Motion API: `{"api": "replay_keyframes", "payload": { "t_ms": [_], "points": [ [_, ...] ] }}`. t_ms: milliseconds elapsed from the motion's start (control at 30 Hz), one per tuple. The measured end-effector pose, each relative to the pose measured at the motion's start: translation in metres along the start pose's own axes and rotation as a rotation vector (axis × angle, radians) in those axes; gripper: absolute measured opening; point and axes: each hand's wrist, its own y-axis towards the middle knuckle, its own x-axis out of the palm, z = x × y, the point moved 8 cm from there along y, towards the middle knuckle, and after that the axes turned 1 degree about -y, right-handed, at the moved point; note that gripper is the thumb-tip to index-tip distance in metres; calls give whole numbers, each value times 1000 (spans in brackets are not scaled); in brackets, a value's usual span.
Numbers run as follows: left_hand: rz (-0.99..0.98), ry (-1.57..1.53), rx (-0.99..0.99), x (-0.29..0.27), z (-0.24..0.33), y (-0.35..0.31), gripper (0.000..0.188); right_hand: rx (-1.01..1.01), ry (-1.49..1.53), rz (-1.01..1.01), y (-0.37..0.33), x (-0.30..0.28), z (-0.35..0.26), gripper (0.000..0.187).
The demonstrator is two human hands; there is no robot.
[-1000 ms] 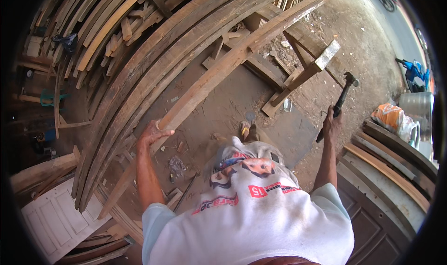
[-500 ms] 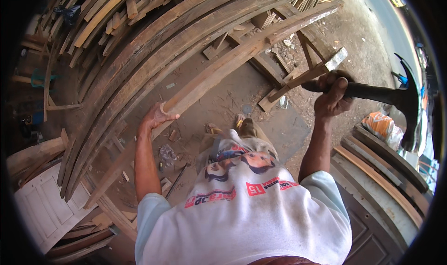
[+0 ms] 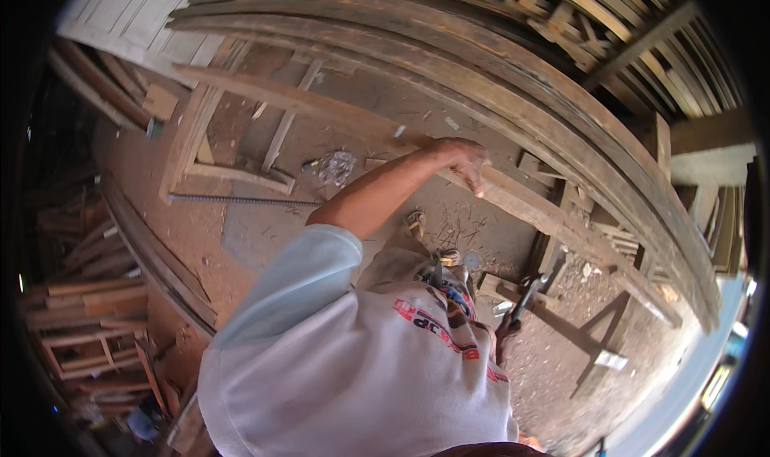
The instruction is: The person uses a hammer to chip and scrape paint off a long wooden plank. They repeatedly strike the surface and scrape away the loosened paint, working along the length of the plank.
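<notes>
My left hand (image 3: pixel 461 158) reaches out from a pale sleeve and curls its fingers over the edge of a long, weathered wooden plank (image 3: pixel 321 104). The plank slants across the dirt floor below a stack of long curved boards (image 3: pixel 513 72). My right hand (image 3: pixel 506 331) hangs low beside my white printed shirt and is mostly hidden by it. It holds a hammer with a dark handle (image 3: pixel 525 291) that points up from the hand; the head is hard to make out.
A white panelled door (image 3: pixel 128 16) lies at the upper left. A wooden frame (image 3: pixel 233 176) and a ribbed steel rod (image 3: pixel 241 202) lie on the floor. Offcuts are piled at the left (image 3: pixel 88 320). A wooden brace (image 3: pixel 593 341) stands at the lower right.
The view has swung round sharply. My right hand has dropped from a raised position down to my side with the hammer. My left hand has stayed on the plank.
</notes>
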Motion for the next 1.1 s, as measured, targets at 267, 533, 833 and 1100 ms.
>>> {"api": "replay_keyframes", "payload": {
  "t_ms": [267,533,833,1100],
  "points": [
    [77,-82,33,1,-14,6,101,230,-89,-469,-84,78,35,57],
    [274,-177,139,-25,-38,29,107,460,36,-529,-119,22,7,57],
    [102,-81,95,-23,-15,44,94,669,249,-437,-158,15,-22,59],
    [329,73,-3,-16,-31,41,108,448,69,-420,-173,35,7,63]
  ]
}}
